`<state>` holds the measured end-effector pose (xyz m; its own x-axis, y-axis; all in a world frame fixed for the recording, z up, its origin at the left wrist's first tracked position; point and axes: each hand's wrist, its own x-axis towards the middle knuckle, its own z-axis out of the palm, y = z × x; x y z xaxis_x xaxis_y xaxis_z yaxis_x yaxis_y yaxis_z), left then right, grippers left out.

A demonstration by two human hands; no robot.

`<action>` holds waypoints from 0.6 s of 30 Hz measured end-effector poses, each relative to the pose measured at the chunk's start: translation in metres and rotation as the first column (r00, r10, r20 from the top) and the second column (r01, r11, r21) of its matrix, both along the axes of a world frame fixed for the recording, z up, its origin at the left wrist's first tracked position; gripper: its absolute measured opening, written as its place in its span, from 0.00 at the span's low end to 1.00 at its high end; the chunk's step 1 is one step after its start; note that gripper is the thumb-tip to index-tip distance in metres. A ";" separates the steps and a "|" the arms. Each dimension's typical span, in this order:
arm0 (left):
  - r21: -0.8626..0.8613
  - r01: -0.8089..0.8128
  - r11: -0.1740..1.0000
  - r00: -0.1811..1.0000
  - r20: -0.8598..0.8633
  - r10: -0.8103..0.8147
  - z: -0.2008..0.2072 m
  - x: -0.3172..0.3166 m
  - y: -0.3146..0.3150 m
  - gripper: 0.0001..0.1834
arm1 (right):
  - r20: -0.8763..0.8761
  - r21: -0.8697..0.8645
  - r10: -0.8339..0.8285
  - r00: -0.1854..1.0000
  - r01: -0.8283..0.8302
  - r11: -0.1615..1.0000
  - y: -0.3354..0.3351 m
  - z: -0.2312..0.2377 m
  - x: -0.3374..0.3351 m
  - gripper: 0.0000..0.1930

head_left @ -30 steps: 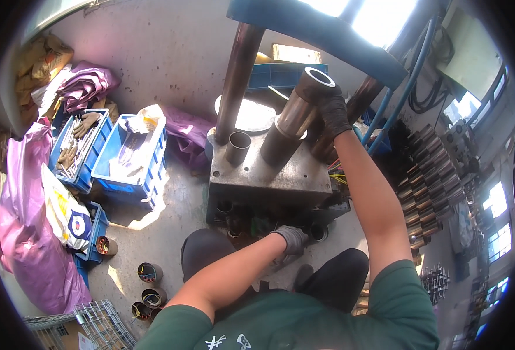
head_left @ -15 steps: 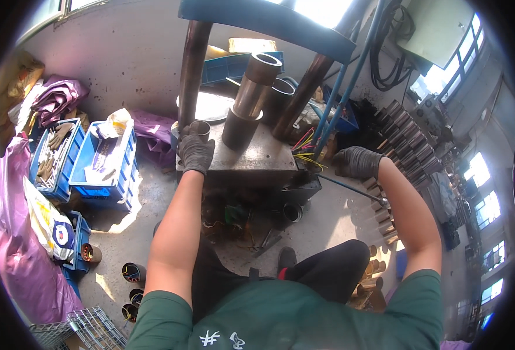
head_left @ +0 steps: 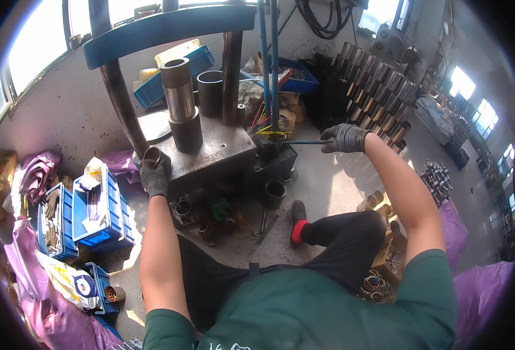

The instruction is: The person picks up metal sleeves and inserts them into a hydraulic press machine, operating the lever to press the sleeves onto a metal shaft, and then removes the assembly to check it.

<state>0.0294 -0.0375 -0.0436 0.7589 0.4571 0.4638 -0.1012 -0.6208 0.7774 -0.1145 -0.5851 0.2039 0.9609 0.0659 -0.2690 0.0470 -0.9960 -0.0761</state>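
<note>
Cluttered workshop floor: left hand (head_left: 154, 174) wraps a short sleeve (head_left: 152, 155) on the press bed (head_left: 222, 153), right hand (head_left: 343, 138) closed on the lever (head_left: 304, 142); pulling early could crush fingers

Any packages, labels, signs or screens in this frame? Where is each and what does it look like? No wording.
White printed bag: on the floor at lower left, crumpled, with a round blue emblem and yellow patches.
Pale yellow carton: behind the press, in a blue crate, flat and rectangular.
Brown cartons: behind the blue lever, small and boxy.
No signs or screens show.
</note>
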 end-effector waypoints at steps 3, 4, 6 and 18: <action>-0.593 0.161 0.789 0.979 0.195 -0.053 -0.037 0.008 0.055 0.20 | -0.025 0.129 0.038 0.999 -0.035 0.991 0.029 -0.001 0.001 0.36; -0.760 0.266 0.594 0.957 0.280 -0.070 -0.029 0.003 0.022 0.20 | -0.030 0.099 0.015 0.999 -0.012 0.995 0.017 -0.002 -0.003 0.35; -0.938 0.297 0.178 0.951 0.275 -0.140 0.017 -0.023 -0.024 0.20 | -0.016 0.082 0.033 0.999 -0.031 0.996 -0.008 -0.004 -0.013 0.34; -0.811 0.582 -0.060 0.706 0.541 -0.457 0.003 -0.025 -0.022 0.33 | 0.025 0.030 0.176 0.984 -0.176 0.984 0.035 0.003 -0.007 0.31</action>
<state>0.0048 -0.0596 -0.0403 0.9890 0.0372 0.1434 -0.1193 0.7737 0.6222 -0.1210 -0.5503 0.2065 0.9393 0.2426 -0.2424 0.2233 -0.9691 -0.1045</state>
